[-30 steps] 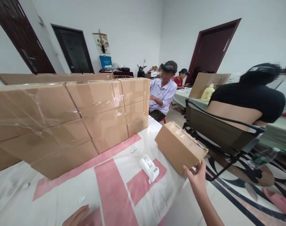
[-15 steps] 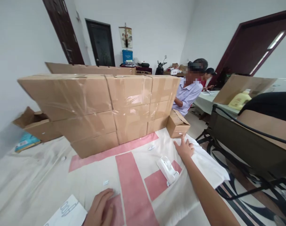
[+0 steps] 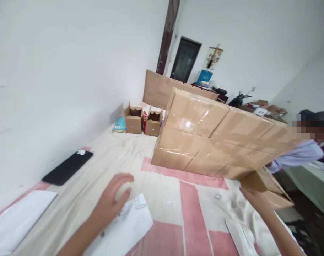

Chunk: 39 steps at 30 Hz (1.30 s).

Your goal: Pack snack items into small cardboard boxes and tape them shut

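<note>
My left hand [image 3: 112, 201] rests on the cloth-covered table [image 3: 162, 185], fingers curled loosely over the corner of a white printed sheet [image 3: 124, 227]. My right hand [image 3: 255, 200] reaches out flat and open, its fingertips at the near side of a small cardboard box [image 3: 268, 186] that sits at the right end of a stacked wall of taped cardboard boxes [image 3: 212, 137]. The view is tilted and blurred.
A black phone [image 3: 67, 167] lies near the white wall, a white pad [image 3: 16, 220] in front of it. Two small open boxes [image 3: 143, 121] stand at the back. A white tape dispenser [image 3: 238, 234] lies by my right arm. A seated person's sleeve [image 3: 297, 154] shows at right.
My head has turned left, so the phone and the open boxes came into sight. The small box now sits against the stack's right end. My left hand slid forward onto the sheet.
</note>
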Available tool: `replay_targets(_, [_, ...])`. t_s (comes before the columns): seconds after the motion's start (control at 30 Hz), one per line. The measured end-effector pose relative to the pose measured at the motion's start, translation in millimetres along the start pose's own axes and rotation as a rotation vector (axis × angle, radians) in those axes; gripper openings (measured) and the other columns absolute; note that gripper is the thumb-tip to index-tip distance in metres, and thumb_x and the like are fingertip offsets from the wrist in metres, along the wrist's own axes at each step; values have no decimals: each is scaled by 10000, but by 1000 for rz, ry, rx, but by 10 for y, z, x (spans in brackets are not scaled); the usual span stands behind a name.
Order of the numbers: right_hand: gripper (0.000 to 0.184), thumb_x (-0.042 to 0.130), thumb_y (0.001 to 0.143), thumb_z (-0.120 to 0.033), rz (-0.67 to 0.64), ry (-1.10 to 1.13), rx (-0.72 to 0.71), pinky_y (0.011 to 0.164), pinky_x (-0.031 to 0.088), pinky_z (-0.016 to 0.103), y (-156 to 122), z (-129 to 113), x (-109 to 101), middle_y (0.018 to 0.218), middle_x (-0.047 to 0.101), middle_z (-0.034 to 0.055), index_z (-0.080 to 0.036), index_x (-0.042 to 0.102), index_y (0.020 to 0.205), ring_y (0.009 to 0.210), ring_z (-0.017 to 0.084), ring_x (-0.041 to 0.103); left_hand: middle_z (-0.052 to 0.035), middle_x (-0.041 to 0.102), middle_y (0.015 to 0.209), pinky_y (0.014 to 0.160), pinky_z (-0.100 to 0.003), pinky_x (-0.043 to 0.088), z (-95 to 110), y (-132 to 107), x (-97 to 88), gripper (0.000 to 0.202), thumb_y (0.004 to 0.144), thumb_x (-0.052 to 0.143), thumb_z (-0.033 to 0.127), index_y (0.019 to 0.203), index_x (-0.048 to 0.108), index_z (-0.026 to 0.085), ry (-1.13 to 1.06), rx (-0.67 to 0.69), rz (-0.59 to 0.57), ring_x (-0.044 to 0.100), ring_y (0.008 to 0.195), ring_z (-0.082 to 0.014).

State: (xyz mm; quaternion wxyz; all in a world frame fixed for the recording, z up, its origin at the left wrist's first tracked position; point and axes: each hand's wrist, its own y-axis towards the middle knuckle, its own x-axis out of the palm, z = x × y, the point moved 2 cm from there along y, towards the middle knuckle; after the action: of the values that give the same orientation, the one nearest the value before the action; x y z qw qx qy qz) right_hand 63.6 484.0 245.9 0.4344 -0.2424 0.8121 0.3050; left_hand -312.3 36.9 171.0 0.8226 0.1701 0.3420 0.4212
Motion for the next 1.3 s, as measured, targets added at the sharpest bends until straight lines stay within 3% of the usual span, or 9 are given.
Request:
replay_targets(0.13, [372, 564, 897, -487, -405, 133, -126, 721, 563, 375, 343, -1470, 937, 801, 774, 82, -210, 762, 748, 793, 290, 729, -129, 660, 1203, 819, -341, 580, -1088, 975, -244, 301, 874, 584, 318, 1134, 602, 167, -79, -399, 251, 688, 994, -215])
replay_targets(0.23, [303, 533, 937, -379, -632, 108, -384, 791, 559, 360, 495, -2885, 1710, 1057, 777, 82, -219, 770, 1035, 905, 255, 726, -217, 498, 1429, 1034, -461, 511, -1764, 1613, -156, 462, 846, 584, 251, 1286, 514, 133, 2, -517, 412, 596, 1245, -280])
replay_targets(0.37, [428, 578, 920, -373, -386, -156, -592, 1034, 496, 448, 1066, -4325, 2387, 1430, 609, 127, -204, 655, 1306, 1229, 308, 628, -263, 281, 1607, 1255, -547, 201, -2341, 1985, -25, 658, 829, 583, 213, 1442, 384, 82, 148, -586, 534, 223, 1541, -346])
replay_targets(0.47, [603, 593, 921, -399, -286, -134, -473, 1116, 456, 412, 1834, -4879, 2759, 1577, 466, 106, -216, 494, 1487, 1374, 288, 530, -246, 360, 1591, 1245, -544, 214, -2569, 2022, 29, 734, 845, 597, 265, 1508, 337, 88, 234, -603, 464, 243, 1534, -358])
replay_targets(0.57, [778, 593, 924, -413, -246, -134, -321, 1143, 426, 438, 2558, -5073, 3131, 1649, 326, 188, -132, 312, 1592, 1454, 332, 441, -214, 448, 1556, 1211, -568, 243, -2677, 2032, 52, 764, 845, 613, 307, 1535, 338, 127, 306, -621, 358, 291, 1513, -372])
replay_targets(0.7, [707, 617, 896, -552, -294, -142, -167, 992, 525, 411, 2993, -5027, 3521, 1371, 640, 215, -106, 548, 1441, 1261, 350, 630, -191, 513, 1516, 1194, -540, 253, -2707, 2064, 56, 785, 831, 634, 352, 1535, 348, 152, 361, -636, 279, 341, 1488, -350])
replay_targets(0.9, [663, 525, 883, -726, -334, -143, -104, 754, 570, 324, 3002, -4916, 3655, 1034, 773, 163, -130, 764, 1049, 865, 278, 764, -159, 541, 1500, 1174, -498, 288, -2678, 2077, 23, 838, 851, 600, 433, 1571, 262, 170, 356, -672, 253, 429, 1430, -296])
replay_targets(1.17, [519, 533, 922, -578, -297, -229, -181, 848, 540, 357, 3026, -4970, 3668, 1069, 763, 196, -132, 747, 1078, 1033, 339, 735, -116, 475, 1570, 1155, -546, 291, -2693, 2096, 35, 531, 829, 612, 377, 1341, 605, 240, 373, -651, 160, 394, 1434, -353])
replay_targets(1.3, [500, 482, 951, -567, -344, -247, -218, 807, 535, 316, 2978, -4907, 3652, 952, 779, 151, -153, 748, 1037, 938, 296, 756, -159, 441, 1588, 1166, -592, 264, -2702, 2083, 70, 697, 784, 665, 315, 1451, 521, 171, 348, -605, 208, 382, 1429, -396])
